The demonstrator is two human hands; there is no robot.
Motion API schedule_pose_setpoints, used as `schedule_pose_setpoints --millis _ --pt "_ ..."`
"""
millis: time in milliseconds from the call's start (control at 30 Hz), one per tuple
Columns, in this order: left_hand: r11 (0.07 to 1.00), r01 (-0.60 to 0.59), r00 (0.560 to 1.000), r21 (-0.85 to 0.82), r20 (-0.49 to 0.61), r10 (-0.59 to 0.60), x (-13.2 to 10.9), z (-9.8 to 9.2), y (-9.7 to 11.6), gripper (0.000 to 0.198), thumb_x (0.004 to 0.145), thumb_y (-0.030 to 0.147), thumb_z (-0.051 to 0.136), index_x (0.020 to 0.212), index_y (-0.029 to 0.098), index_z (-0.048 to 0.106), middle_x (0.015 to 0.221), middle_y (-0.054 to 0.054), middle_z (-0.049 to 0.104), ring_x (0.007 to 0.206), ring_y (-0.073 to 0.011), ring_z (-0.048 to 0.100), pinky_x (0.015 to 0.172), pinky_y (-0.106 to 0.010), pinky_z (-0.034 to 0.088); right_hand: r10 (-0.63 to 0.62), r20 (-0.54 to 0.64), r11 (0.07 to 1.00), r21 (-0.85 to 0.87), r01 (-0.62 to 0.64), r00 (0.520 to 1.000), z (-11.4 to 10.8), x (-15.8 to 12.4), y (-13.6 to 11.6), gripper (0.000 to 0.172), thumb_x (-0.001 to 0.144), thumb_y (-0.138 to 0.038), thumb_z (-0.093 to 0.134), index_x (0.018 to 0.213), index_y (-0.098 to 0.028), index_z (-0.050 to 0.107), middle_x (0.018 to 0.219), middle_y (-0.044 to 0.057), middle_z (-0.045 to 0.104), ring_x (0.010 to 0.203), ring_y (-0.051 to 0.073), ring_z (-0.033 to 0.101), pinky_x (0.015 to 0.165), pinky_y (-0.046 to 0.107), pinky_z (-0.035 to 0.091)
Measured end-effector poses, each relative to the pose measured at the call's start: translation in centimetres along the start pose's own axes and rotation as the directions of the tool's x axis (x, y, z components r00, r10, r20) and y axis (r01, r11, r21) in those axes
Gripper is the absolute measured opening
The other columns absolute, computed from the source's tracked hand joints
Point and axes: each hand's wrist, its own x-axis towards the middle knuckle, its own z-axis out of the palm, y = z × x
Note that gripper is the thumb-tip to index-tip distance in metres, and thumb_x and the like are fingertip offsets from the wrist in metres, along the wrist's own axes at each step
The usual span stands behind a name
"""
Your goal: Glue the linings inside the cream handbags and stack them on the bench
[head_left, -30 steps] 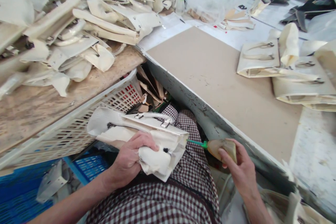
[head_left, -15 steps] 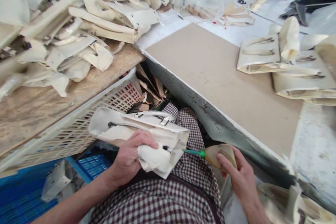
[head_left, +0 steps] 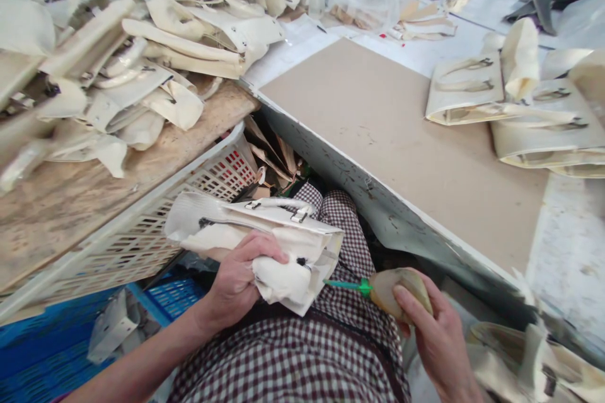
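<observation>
Head view: cream bag, crumpled in left hand.

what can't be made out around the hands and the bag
Head view: the left hand covers part of the cream bag.
Head view: the rear of the squeeze bottle is hidden by the grip of the right hand.
Head view: whether its green nozzle touches the bag is too small to tell.
Head view: dark items at the top right are blurred and cut off by the edge.
</observation>
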Motion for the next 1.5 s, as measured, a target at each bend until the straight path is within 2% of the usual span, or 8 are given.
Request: schedule_pose_setpoints --millis 267,467,567,700,867,1167,1333,1500 --pt "1.0 0.015 1.0 -0.003 -0.014 -0.015 0.3 0.0 0.3 0.011 0.097 0.03 0.065 0.097 0.021 0.071 0.087 -0.005 0.07 0.086 -0.0201 0.063 0.076 -0.03 0.052 0.05 0.089 0.993 0.102 -0.059 0.995 0.6 -1.7 0.0 0.054 0.075 -0.056 0.081 0.115 -0.021 0.07 0.1 0.006 0.075 0.091 0.026 0.067 0.077 0.03 0.055" --pt "1.0 -0.025 1.0 0.003 -0.003 0.025 0.7 0.1 0.6 0.01 0.095 0.029 0.068 0.095 0.02 0.071 0.084 -0.005 0.07 0.083 -0.0187 0.064 0.074 -0.028 0.052 0.002 -0.063 0.998 -0.063 -0.006 0.998 0.5 -1.0 -1.3 0.06 0.073 -0.06 0.079 0.114 -0.018 0.068 0.097 0.007 0.074 0.079 0.025 0.066 0.055 0.027 0.052" --pt "1.0 -0.011 1.0 0.002 -0.026 0.011 0.7 0.2 0.7 0.01 0.095 0.029 0.068 0.093 0.02 0.071 0.083 -0.005 0.07 0.082 -0.0185 0.064 0.072 -0.027 0.052 -0.035 -0.112 0.995 -0.092 0.024 0.993 0.5 -1.2 -2.0 0.059 0.073 -0.06 0.079 0.114 -0.018 0.067 0.1 0.007 0.074 0.085 0.025 0.067 0.06 0.026 0.053" --pt "1.0 0.02 1.0 -0.004 -0.014 -0.02 0.3 0.3 0.3 0.011 0.097 0.03 0.065 0.096 0.02 0.071 0.087 -0.005 0.069 0.085 -0.0184 0.063 0.075 -0.028 0.052 -0.041 -0.034 0.998 -0.051 0.039 0.999 0.7 -1.8 -1.8 0.055 0.076 -0.056 0.077 0.116 -0.018 0.068 0.102 0.005 0.075 0.089 0.023 0.067 0.073 0.025 0.054" --pt "1.0 -0.001 1.0 -0.01 0.02 0.001 0.2 0.4 0.0 0.009 0.097 0.029 0.065 0.098 0.021 0.069 0.088 -0.004 0.068 0.087 -0.0178 0.062 0.077 -0.027 0.051 -0.03 0.003 0.994 -0.104 0.03 1.0 0.4 -1.2 -0.3 0.06 0.075 -0.06 0.078 0.117 -0.019 0.067 0.103 0.007 0.076 0.092 0.026 0.069 0.075 0.028 0.057" --pt "0.997 -0.074 0.997 0.015 0.013 0.074 0.9 0.5 0.5 0.01 0.097 0.029 0.066 0.096 0.019 0.068 0.086 -0.004 0.069 0.086 -0.0175 0.061 0.077 -0.026 0.051 -0.134 -0.078 0.976 -0.183 0.118 0.988 0.0 1.1 1.0 0.063 0.072 -0.063 0.079 0.118 -0.022 0.064 0.109 0.008 0.072 0.093 0.029 0.067 0.081 0.038 0.057" --pt "0.997 -0.073 0.997 0.022 0.028 0.072 1.2 0.2 0.0 0.004 0.096 0.021 0.066 0.099 0.019 0.068 0.089 -0.004 0.069 0.089 -0.0178 0.061 0.078 -0.027 0.05 -0.319 -0.055 0.931 -0.207 0.302 0.946 -0.2 2.1 3.0 0.059 0.071 -0.055 0.081 0.117 -0.022 0.063 0.118 0.01 0.066 0.105 0.031 0.064 0.096 0.045 0.051" --pt "0.999 -0.04 0.999 0.0 0.036 0.04 1.4 0.0 -0.4 0.004 0.096 0.02 0.065 0.1 0.02 0.067 0.092 -0.004 0.067 0.091 -0.0171 0.06 0.08 -0.027 0.049 -0.432 -0.013 0.892 -0.154 0.425 0.902 -0.2 2.7 4.0 0.052 0.076 -0.046 0.08 0.118 -0.023 0.061 0.117 0.008 0.064 0.105 0.029 0.064 0.094 0.042 0.053"
